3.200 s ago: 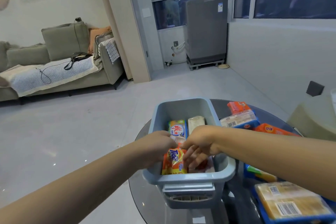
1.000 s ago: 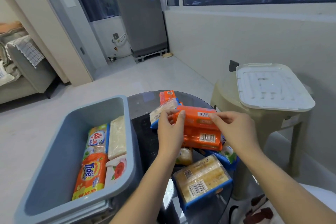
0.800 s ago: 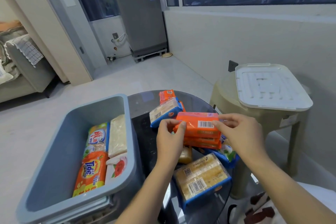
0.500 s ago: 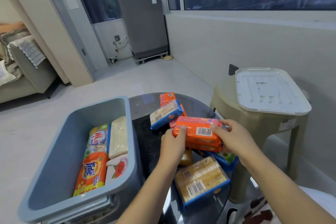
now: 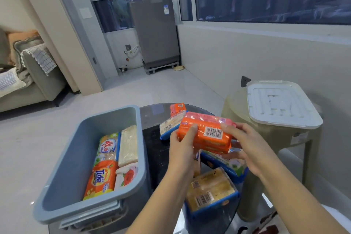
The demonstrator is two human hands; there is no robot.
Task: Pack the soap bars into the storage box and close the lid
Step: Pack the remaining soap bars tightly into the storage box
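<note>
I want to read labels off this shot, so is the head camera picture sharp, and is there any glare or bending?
Head view: dim, bluish dusk light; straight window frames bow from the wide lens; the orange soap pack between left hand and right hand is slightly motion-blurred, barcode visible but text unreadable; the Tide bar reads clearly; faint reflections on the glass table.

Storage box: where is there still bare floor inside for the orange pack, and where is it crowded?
Inside the storage box, the whole left half is bare, between the left wall and the Tide pack. The right side is filled by four packs. On the glass table, only the strip beside the box is free; the rest is piled.
</note>
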